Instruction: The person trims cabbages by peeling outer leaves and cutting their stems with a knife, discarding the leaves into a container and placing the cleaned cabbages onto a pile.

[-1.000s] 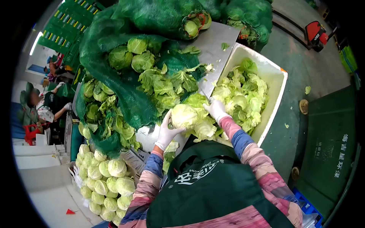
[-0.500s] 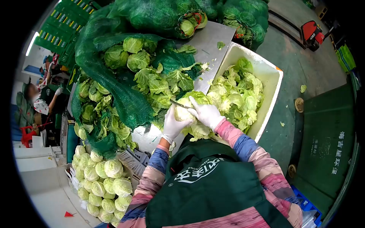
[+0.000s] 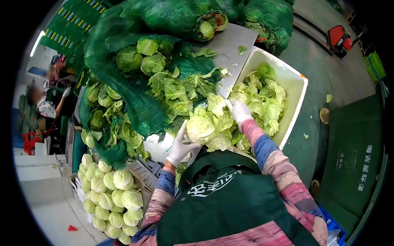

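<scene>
A trimmed pale cabbage (image 3: 200, 126) sits in front of me at the table edge. My left hand (image 3: 179, 146), in a white glove, cups its left side, fingers along the top and thumb below. Beyond its other side, my gloved right hand (image 3: 239, 110) has closed fingers at a loose cabbage leaf (image 3: 216, 103). I cannot make out a knife in that hand now. Outer leaves (image 3: 219, 139) lie beneath and to the right of the head. A white foam box (image 3: 296, 95) holding stripped leaves (image 3: 269, 100) stands to the right.
Green mesh sacks (image 3: 172, 18) of cabbages cover the table's far side; an opened net (image 3: 141, 110) lies at left. Trimmed cabbages (image 3: 106, 197) are piled lower left. A green bin (image 3: 349, 151) and a red pallet jack (image 3: 340, 40) are at right. Another person (image 3: 49, 102) works far left.
My right hand has moved right, away from the cabbage, with an outer leaf pulled outward. The dark blade seen over the cabbage no longer shows. My left hand has spread wider around the head.
</scene>
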